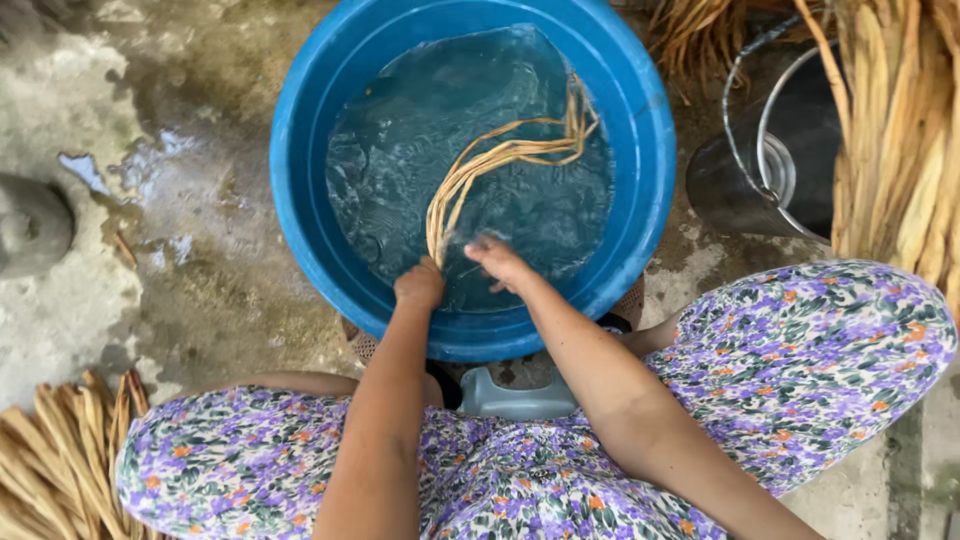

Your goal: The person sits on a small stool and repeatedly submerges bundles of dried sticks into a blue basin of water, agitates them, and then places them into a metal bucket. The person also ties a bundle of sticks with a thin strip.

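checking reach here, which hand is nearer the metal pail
Right. The right hand is in the blue basin on the side toward the metal pail; the left hand sits farther away.

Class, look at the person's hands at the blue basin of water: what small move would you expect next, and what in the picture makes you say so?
Probably pushing the fibre strands down under the water. The left hand grips their near ends in a fist, the right hand rests beside them, and the far loop lies against the blue basin wall, seemingly at the surface.

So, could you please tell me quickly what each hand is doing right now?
Left hand: closed around the bundle of straw strips in the blue basin.
Right hand: open, fingers spread at the water, beside the strips.
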A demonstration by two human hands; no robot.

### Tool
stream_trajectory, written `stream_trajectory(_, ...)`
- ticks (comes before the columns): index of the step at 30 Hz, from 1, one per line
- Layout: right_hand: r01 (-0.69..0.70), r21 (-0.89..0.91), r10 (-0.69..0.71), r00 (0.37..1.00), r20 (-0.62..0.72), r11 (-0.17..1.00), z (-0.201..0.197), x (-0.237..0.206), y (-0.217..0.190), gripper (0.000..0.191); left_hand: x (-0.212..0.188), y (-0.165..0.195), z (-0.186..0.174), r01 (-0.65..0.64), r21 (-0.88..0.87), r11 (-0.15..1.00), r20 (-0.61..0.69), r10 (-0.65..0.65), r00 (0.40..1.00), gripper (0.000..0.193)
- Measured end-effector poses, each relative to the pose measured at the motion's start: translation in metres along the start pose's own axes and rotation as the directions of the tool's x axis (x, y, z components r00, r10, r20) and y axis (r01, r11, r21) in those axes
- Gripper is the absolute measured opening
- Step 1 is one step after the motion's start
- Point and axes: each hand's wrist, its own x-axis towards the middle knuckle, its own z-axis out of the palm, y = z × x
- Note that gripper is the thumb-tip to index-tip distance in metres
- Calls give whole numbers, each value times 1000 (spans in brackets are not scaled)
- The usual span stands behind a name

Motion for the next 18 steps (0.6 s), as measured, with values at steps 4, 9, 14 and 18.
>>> stream_trajectory(4,-99,-109,101,995,13,989,-13,-13,-3,78,-3,24,4,-69,-105,992,246,93,965,48)
stream_trajectory(9,-41,210,22,995,96,977,-21,-33,-23,76,-5,71,-36,-94,-507,857,-73,66,995,44)
stream_trajectory(14,234,410,-293,952,87,882,-30,-41,-41,50,-29,103,-52,-241,-480,844,-99,221,970,50)
stream_trajectory(18,285,286,-290,957,-26,915,-61,-55,-63,35,-30,92,-81,-345,-655,672,94,526,846,58)
